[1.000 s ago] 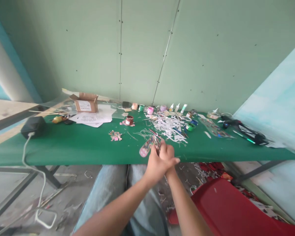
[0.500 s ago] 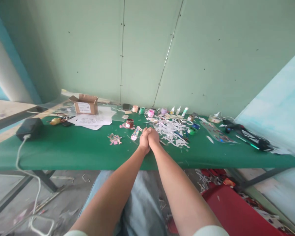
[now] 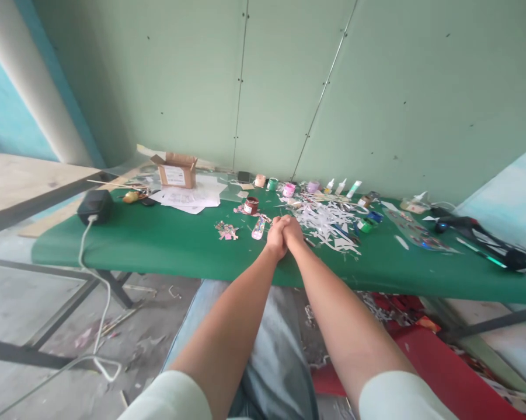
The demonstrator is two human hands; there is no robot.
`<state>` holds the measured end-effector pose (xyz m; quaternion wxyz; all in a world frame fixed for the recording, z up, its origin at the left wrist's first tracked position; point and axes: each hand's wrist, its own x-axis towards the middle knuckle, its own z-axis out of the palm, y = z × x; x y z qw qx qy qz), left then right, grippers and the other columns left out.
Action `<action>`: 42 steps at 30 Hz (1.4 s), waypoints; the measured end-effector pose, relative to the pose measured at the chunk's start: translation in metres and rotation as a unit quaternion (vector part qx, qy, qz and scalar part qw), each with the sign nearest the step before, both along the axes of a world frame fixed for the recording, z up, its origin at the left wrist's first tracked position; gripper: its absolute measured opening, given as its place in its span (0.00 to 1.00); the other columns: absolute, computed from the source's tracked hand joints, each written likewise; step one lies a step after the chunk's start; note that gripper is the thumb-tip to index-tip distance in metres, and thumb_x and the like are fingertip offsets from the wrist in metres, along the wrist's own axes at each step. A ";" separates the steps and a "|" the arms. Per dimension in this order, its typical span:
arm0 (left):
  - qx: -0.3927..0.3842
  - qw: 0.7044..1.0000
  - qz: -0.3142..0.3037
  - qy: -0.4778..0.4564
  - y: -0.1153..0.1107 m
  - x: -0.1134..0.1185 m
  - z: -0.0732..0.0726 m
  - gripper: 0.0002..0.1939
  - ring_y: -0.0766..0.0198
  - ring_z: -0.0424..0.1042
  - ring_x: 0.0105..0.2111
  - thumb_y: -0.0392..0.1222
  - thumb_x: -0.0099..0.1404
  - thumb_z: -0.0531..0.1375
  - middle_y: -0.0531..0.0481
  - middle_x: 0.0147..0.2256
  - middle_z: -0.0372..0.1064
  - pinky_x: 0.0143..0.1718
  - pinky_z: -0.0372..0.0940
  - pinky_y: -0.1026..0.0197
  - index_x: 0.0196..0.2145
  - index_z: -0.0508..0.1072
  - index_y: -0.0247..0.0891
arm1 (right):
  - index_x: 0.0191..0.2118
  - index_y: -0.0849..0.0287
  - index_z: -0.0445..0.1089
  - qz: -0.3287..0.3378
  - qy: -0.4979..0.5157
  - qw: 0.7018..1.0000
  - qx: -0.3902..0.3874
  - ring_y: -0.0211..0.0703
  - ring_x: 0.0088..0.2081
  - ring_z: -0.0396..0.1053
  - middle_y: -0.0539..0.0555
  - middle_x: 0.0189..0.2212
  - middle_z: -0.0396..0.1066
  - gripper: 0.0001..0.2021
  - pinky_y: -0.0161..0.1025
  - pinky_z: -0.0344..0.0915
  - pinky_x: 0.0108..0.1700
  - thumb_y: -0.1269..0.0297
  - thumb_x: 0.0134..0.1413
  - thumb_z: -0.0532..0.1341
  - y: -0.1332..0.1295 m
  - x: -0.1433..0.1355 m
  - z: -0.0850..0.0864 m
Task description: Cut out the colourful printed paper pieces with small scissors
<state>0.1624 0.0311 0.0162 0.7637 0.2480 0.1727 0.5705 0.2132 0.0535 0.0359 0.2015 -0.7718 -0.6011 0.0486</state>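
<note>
My left hand (image 3: pixel 276 239) and my right hand (image 3: pixel 292 230) are clasped together over the front of the green-covered table (image 3: pixel 157 251). Their fingers are wrapped round each other, and nothing shows between them. Just left of the hands lies a small flat piece with a colourful pattern (image 3: pixel 258 228). Behind it stands an open jar of dark red paint (image 3: pixel 251 205). A small heap of pink and patterned scraps (image 3: pixel 226 230) lies further left. To the right spreads a pile of white paper strips (image 3: pixel 324 219).
An open cardboard box (image 3: pixel 177 172) stands on printed sheets (image 3: pixel 201 198) at the back left. A black adapter (image 3: pixel 94 206) with a white cord sits by the left edge. Paint pots (image 3: pixel 289 189) and glue bottles (image 3: pixel 340 186) line the back. A black device (image 3: pixel 490 242) lies at the right.
The whole view has shifted, so the table and its things appear further right and slightly higher. My hands stay clasped in the same place by the patterned piece.
</note>
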 end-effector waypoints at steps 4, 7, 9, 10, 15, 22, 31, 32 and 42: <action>0.000 1.000 -0.006 -0.001 -0.001 -0.001 0.002 0.18 0.59 0.75 0.35 0.42 0.45 0.69 0.55 0.27 0.68 0.42 0.69 0.58 0.29 0.64 0.40 | 0.54 0.60 0.67 -0.006 0.037 0.999 -0.018 0.46 0.47 0.71 0.57 0.51 0.69 0.17 0.49 0.71 0.48 0.57 0.63 0.60 0.001 0.003 0.000; -0.005 1.000 -0.012 -0.001 0.000 0.001 0.002 0.17 0.58 0.75 0.35 0.45 0.48 0.69 0.53 0.27 0.70 0.43 0.69 0.57 0.28 0.65 0.39 | 0.52 0.60 0.68 -0.017 0.060 0.998 -0.014 0.45 0.46 0.71 0.56 0.50 0.70 0.15 0.47 0.71 0.48 0.58 0.64 0.60 0.000 0.003 0.002; -0.015 1.000 -0.014 0.000 0.002 0.002 0.001 0.16 0.57 0.76 0.37 0.51 0.53 0.67 0.50 0.29 0.72 0.44 0.69 0.57 0.30 0.68 0.38 | 0.51 0.61 0.69 -0.034 0.076 0.997 -0.001 0.45 0.46 0.71 0.57 0.48 0.71 0.16 0.47 0.71 0.47 0.57 0.63 0.60 0.000 0.002 0.004; -0.020 1.000 -0.012 0.001 0.002 0.003 0.000 0.16 0.57 0.76 0.38 0.53 0.56 0.65 0.49 0.30 0.73 0.44 0.69 0.57 0.31 0.69 0.38 | 0.51 0.62 0.69 -0.047 0.085 0.995 0.009 0.44 0.45 0.72 0.57 0.48 0.71 0.16 0.47 0.71 0.47 0.57 0.63 0.60 0.000 0.002 0.005; -0.022 0.999 0.021 0.030 0.004 0.004 -0.005 0.13 0.62 0.75 0.38 0.50 0.63 0.61 0.50 0.33 0.75 0.44 0.67 0.63 0.37 0.74 0.37 | 0.46 0.61 0.70 -0.113 0.134 0.981 0.080 0.41 0.41 0.72 0.55 0.43 0.72 0.14 0.45 0.71 0.45 0.55 0.65 0.58 -0.006 0.005 0.003; -0.007 0.991 0.019 0.134 0.001 0.003 0.002 0.09 0.65 0.72 0.29 0.40 0.64 0.62 0.50 0.26 0.74 0.35 0.65 0.65 0.28 0.76 0.34 | 0.44 0.57 0.65 -0.169 0.198 0.939 0.226 0.47 0.32 0.69 0.53 0.30 0.71 0.11 0.41 0.62 0.35 0.62 0.64 0.49 -0.030 0.003 -0.009; -0.018 0.980 -0.009 0.199 0.021 -0.023 0.024 0.14 0.62 0.75 0.27 0.42 0.72 0.48 0.47 0.28 0.74 0.31 0.70 0.60 0.35 0.70 0.36 | 0.37 0.56 0.61 -0.124 0.254 0.891 0.355 0.48 0.41 0.67 0.62 0.41 0.70 0.10 0.43 0.63 0.46 0.57 0.60 0.49 -0.048 0.006 -0.024; -0.018 0.978 -0.022 0.208 0.021 -0.027 0.024 0.15 0.62 0.75 0.25 0.42 0.72 0.47 0.47 0.27 0.74 0.30 0.70 0.60 0.34 0.70 0.35 | 0.35 0.56 0.61 -0.117 0.263 0.890 0.352 0.48 0.40 0.67 0.61 0.39 0.70 0.09 0.44 0.63 0.45 0.57 0.60 0.49 -0.046 0.008 -0.027; 0.062 0.952 -0.103 0.282 0.012 -0.046 0.021 0.16 0.66 0.63 0.12 0.48 0.66 0.54 0.52 0.16 0.65 0.15 0.61 0.64 0.24 0.68 0.37 | 0.32 0.55 0.62 -0.093 0.356 0.890 0.269 0.43 0.30 0.69 0.54 0.29 0.71 0.16 0.37 0.64 0.33 0.55 0.63 0.44 -0.025 0.016 -0.041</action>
